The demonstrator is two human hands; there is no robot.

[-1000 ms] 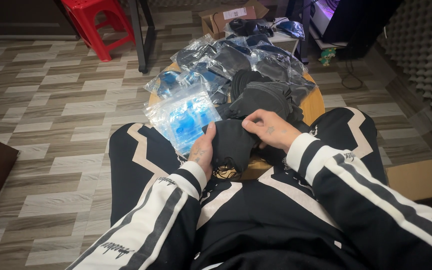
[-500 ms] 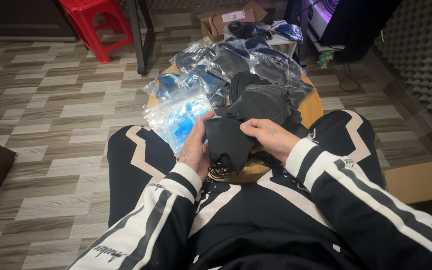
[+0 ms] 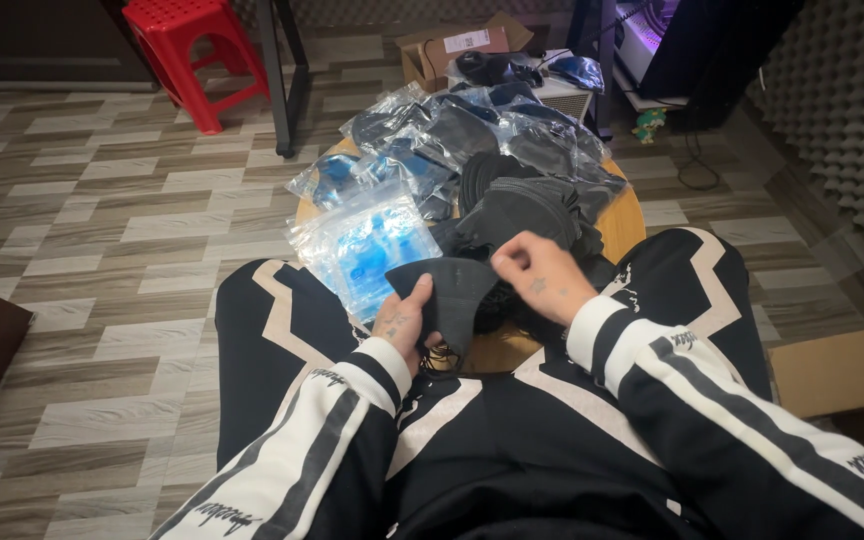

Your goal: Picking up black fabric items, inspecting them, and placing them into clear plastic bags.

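Much of the round wooden table (image 3: 624, 222) is buried under clear bags (image 3: 432, 135) and a stack of dark masks (image 3: 522, 205), so only its right rim and a patch near the lap show. What sits in the farther bags is hard to make out. The bottom frame edge cuts off both striped sleeves.

The left hand (image 3: 404, 325) comes up from the lap, palm turned inward, with its fingers curled round the lower left edge of a black mask (image 3: 449, 290); the thumb is hidden behind the fabric. The right hand (image 3: 542, 278) reaches in from the right, knuckles up, thumb and forefinger pinching the mask's upper right edge, the other fingers loosely bent. The mask hangs between both hands, over the table's near edge, just in front of the stack. A bag of blue items (image 3: 362, 245) lies just left of it.
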